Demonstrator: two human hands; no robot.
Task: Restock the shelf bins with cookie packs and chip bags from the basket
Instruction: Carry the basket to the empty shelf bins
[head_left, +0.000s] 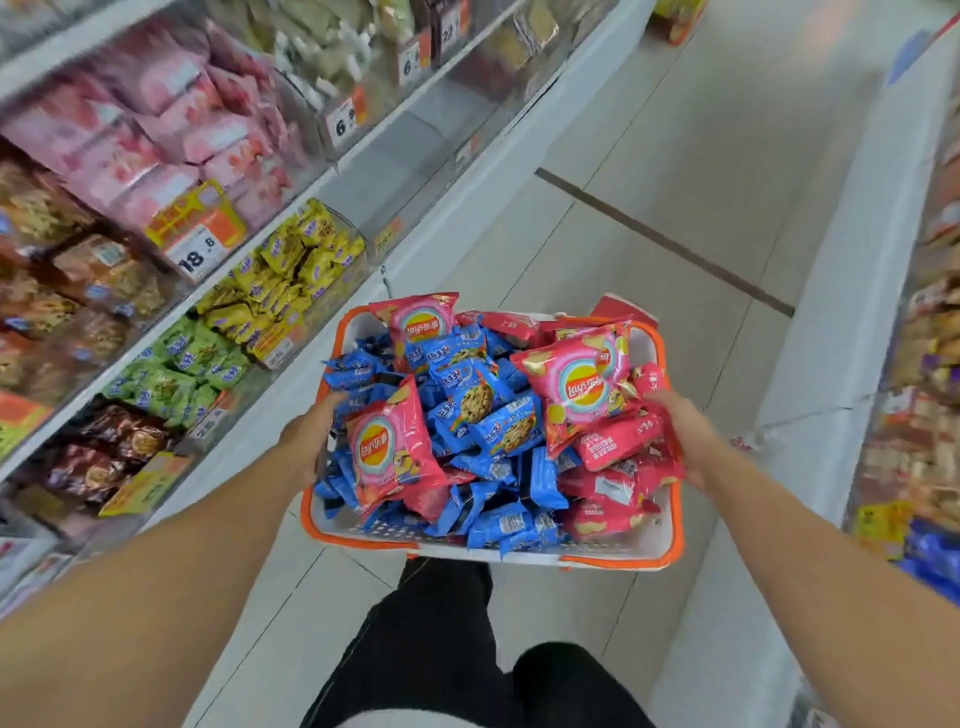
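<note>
Between two shelf runs, above a pale tiled floor (675, 171): one white basket (613, 551) with orange rim, heaped with blue cookie packs (483, 405) and pink chip bags (582, 387), carried at waist height. Left hand (309, 441) grips the basket's left rim; right hand (685, 441) appears curled over the right rim, fingers partly hidden by red packets. Shelf bins (291, 270) at left hold yellow, green and brown packs.

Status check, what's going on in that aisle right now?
Both hands, left and right, grip the basket sides. Basket piled with blue cookie packs and pink chip bags. Nothing shelved yet. Aisle ahead open.
</note>
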